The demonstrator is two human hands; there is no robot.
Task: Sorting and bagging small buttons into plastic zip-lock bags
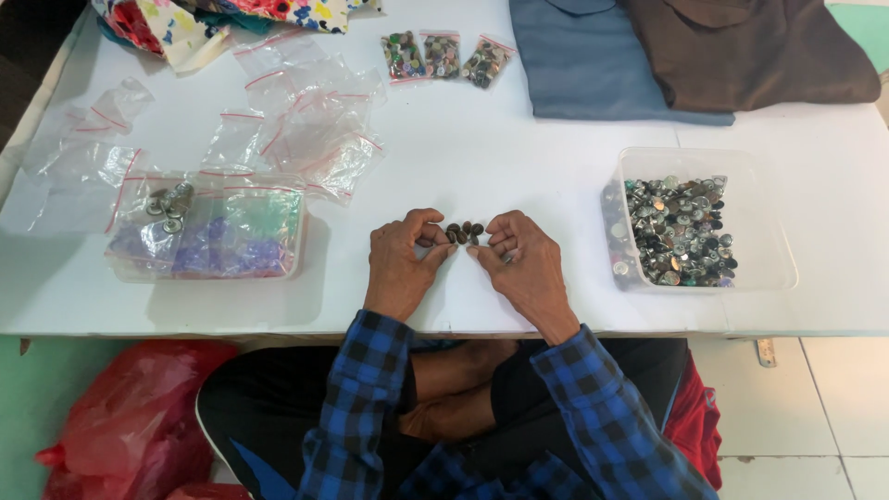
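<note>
Both hands, left hand (400,264) and right hand (520,264), pinch a small cluster of dark metal buttons (464,231) between curled fingertips on the white table (463,139); a clear tub of buttons (704,227) sits at three o'clock.

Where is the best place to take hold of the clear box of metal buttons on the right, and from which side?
Probably take the clear box by its two long side walls, hands coming from above over the rim. It is open-topped and shallow, with loose metal buttons heaped toward the near end, so it should stay level. The right hand is nearer; both hands now pinch a few small buttons.
</note>
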